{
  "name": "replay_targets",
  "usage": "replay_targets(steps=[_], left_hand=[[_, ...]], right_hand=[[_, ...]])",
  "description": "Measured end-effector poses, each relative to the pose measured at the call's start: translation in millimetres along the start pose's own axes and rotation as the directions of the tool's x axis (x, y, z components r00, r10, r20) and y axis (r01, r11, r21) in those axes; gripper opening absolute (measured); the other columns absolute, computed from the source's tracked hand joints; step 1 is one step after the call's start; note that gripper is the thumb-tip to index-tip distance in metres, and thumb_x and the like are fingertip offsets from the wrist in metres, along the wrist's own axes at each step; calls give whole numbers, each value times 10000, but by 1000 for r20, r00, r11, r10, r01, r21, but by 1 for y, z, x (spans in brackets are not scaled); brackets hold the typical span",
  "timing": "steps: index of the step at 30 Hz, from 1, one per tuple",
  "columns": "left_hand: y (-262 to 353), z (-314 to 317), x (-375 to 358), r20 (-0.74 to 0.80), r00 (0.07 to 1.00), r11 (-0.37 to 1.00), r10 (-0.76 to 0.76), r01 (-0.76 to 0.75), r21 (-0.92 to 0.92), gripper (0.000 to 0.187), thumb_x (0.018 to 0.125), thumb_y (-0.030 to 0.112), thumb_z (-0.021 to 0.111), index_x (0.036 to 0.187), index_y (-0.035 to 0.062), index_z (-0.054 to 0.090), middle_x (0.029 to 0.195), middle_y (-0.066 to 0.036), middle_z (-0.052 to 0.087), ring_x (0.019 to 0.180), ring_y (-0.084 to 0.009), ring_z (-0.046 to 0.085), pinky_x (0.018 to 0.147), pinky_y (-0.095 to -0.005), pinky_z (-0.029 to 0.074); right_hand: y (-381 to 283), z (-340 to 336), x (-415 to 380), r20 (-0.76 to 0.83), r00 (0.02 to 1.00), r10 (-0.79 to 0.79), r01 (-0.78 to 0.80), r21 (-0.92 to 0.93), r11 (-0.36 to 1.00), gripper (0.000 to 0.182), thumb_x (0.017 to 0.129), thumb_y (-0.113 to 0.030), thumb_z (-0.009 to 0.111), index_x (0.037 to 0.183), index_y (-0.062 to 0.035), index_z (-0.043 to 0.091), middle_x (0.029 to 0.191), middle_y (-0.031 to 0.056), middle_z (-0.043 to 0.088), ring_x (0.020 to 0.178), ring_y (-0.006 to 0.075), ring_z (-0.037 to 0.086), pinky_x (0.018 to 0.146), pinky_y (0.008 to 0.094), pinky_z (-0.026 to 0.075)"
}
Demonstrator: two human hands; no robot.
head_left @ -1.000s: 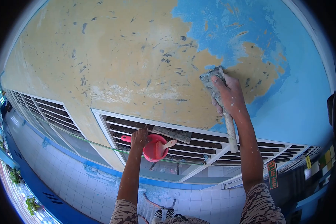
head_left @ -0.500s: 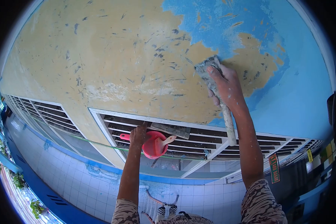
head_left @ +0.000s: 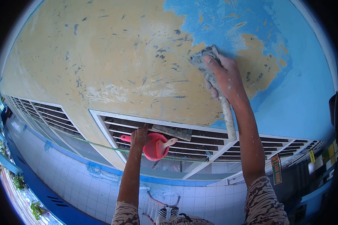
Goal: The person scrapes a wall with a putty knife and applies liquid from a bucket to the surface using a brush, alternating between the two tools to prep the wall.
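My right hand is closed around a putty-smeared scraper. Its broad blade lies against the wall, where tan patches meet blue paint, and its long pale handle runs down under my forearm. Lower down, my left hand is closed over the handle of a pink dipper, in front of the white window slats. The hand hides the middle of that handle. A paintbrush rests in the dipper, its wooden handle over the rim. Behind it, a flat grey blade lies along the slats.
Slatted vents line the wall below the painted area. A green cord crosses in front of them. Far below are a tiled floor, a ladder under me and checkered shoes. An orange-edged sign hangs at the right.
My right hand has moved the scraper slightly up and left along the wall. The left hand and the dipper have barely shifted.
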State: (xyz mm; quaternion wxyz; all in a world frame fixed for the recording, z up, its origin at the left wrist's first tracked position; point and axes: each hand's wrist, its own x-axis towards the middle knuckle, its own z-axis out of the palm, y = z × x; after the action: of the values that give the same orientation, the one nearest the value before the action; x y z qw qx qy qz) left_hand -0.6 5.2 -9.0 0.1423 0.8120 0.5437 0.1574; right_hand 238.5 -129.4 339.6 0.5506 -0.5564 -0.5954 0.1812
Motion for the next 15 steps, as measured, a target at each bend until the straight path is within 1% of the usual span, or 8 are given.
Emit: replay_targets(steps=[2,3,5,7,9,11,15], left_hand=[[1,1,5,1,1000,1000,1,-1,6,883,698,312,889,1472,167,489,980,-228,742,982,-433,718,855,-543,581],[-1,5,6,-27,1000,1000,-11,11,11,882,698,314,889,1472,173,490,985,-228,743,987,-433,717,859,-542,581],[-5,6,2,-61,998,1000,-25,26,8,882,699,315,890,1473,179,491,991,-227,743,992,-432,716,862,-541,581],[0,0,3,-15,999,999,-35,35,-12,866,707,314,883,1469,172,497,1001,-228,743,998,-431,716,868,-540,580],[3,-5,1,12,999,999,-40,40,-7,861,710,312,880,1469,167,498,1009,-228,743,998,-431,716,868,-540,580],[5,-7,3,35,999,999,-40,40,9,856,714,310,877,1468,162,499,1018,-229,743,999,-431,716,867,-539,580],[0,4,3,7,999,999,-34,34,11,873,709,301,885,1476,158,493,1036,-226,742,1004,-426,716,863,-539,581]], right_hand=[[-15,6,10,100,994,-41,44,-23,999,329,1056,-302,560,1066,20,627,596,51,557,394,125,500,363,305,390],[-12,3,6,100,994,-43,46,-22,999,329,1056,-302,560,1066,20,627,596,51,557,394,125,500,363,305,390],[-1,-6,-6,6,1000,-7,7,24,1000,306,1053,-276,554,1036,22,622,605,67,568,391,135,499,365,315,393],[-6,-2,0,18,1000,-16,15,17,1000,295,1052,-259,549,1034,27,618,608,73,572,391,137,501,365,317,393],[-13,0,5,4,1000,16,-16,20,1000,284,1052,-243,545,1032,32,615,611,78,576,392,139,504,364,319,393],[-37,17,27,67,991,-118,117,25,993,279,1049,-231,549,1027,38,621,605,83,576,391,145,511,362,320,396],[-33,13,15,38,995,-93,92,32,995,267,1046,-217,551,1031,41,617,609,86,577,392,147,511,368,323,401]])
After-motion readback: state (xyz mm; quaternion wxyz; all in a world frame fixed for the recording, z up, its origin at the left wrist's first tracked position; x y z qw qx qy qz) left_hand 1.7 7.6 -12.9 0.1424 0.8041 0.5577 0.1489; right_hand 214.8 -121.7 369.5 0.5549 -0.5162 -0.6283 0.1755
